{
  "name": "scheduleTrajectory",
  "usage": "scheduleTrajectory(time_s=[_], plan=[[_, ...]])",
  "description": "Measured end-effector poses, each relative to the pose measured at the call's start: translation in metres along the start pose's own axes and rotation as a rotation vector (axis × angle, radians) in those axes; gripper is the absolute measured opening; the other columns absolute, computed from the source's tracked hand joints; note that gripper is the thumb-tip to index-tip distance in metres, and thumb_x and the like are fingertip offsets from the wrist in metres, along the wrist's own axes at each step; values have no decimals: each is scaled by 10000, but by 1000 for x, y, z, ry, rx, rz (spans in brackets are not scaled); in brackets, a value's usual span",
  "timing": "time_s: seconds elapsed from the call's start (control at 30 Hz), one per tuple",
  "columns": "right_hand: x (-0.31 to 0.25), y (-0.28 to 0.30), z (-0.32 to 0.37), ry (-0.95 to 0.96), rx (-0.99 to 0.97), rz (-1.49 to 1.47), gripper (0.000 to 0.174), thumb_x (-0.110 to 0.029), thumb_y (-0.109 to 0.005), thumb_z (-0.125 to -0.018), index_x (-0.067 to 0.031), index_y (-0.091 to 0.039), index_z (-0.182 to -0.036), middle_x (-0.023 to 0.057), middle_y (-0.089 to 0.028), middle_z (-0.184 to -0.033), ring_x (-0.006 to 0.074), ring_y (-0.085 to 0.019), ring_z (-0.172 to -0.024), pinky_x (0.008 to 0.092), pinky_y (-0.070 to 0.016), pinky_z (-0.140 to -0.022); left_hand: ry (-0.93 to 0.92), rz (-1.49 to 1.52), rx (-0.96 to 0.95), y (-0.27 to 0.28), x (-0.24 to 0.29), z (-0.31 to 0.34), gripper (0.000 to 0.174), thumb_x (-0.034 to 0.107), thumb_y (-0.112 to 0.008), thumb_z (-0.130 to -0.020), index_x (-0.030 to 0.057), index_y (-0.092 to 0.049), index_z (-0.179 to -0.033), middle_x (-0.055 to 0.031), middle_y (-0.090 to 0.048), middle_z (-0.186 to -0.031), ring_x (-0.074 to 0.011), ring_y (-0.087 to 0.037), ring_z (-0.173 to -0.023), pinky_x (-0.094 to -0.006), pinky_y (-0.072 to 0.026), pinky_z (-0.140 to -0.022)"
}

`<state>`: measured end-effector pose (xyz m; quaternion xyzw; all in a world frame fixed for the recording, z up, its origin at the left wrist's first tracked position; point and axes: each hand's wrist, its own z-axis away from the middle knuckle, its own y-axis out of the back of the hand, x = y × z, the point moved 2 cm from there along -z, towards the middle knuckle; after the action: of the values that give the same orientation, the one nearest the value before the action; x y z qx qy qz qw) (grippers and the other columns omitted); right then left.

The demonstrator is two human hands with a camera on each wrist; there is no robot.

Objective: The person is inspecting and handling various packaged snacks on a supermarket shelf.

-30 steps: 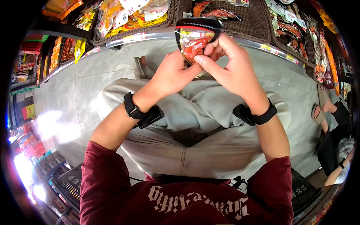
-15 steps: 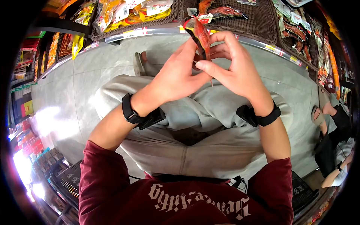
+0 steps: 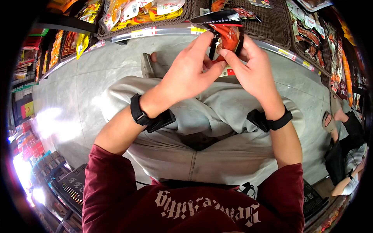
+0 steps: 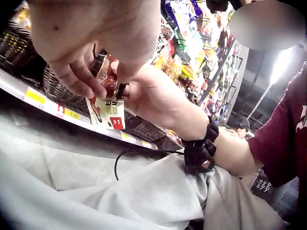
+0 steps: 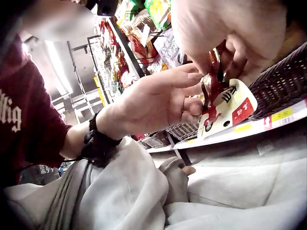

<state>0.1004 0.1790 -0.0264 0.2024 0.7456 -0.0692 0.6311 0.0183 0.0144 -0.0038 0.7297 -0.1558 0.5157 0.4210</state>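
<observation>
A black-edged snack packet (image 3: 229, 35) with reddish-brown food behind a clear window is held between both hands, just in front of the shelf. My left hand (image 3: 187, 72) grips its left side, fingers curled behind it. On the other side my right hand (image 3: 253, 66) pinches it, thumb across the front. In the left wrist view, the packet's cream label end (image 4: 109, 114), printed with a red block, hangs below the fingers. The right wrist view shows the same label (image 5: 229, 111) under the right hand (image 5: 228, 31). Some fingertips are hidden behind the packet.
Wicker baskets of packaged snacks (image 3: 186, 15) line the shelf ahead, with price tags along its front strip (image 3: 134, 35). Grey trousered legs (image 3: 194, 105) lie below the hands. Another person's foot (image 3: 329, 118) is at the right, and a black crate (image 3: 72, 186) at the lower left.
The packet was turned nearly edge-on half a second ago and now faces up with its window showing. Both hands have shifted slightly right with it.
</observation>
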Motion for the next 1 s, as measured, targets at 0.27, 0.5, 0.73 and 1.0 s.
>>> scheduleTrajectory(time_s=[0.27,0.5,0.73,1.0], plan=[[-15,5,0,142,-31,210,357,-162,-770,-940,-6,-688,-1251,128,-777,-1078,233,-764,-996,363,-566,-909,178,50,-94,-1,-24,-5,388,78,-691,-1001,2,-516,-1339,-36,-724,-971,-37,-633,-732,-221,-449,-596],[-17,12,3,83,-124,39,367,-162,-777,-940,-2,-686,-1257,108,-772,-1091,193,-742,-1025,349,-561,-914,99,178,-27,-3,-17,-2,307,229,-766,-953,9,-665,-1143,24,-619,-689,-17,-495,-563,-256,-395,-501],[-12,9,-2,94,-97,-103,306,-122,-752,-974,-2,-679,-1246,40,-755,-1088,112,-687,-996,311,-546,-923,109,316,1,-6,-18,-2,229,228,-737,-994,3,-710,-1023,41,-589,-676,-9,-488,-596,-248,-376,-512],[-7,17,-4,-44,-99,-259,234,-136,-636,-1057,2,-687,-1240,-6,-706,-1117,49,-586,-1004,244,-473,-889,272,222,-121,6,2,-1,214,161,-685,-1050,-16,-680,-1170,12,-712,-958,-26,-600,-824,-231,-490,-669]])
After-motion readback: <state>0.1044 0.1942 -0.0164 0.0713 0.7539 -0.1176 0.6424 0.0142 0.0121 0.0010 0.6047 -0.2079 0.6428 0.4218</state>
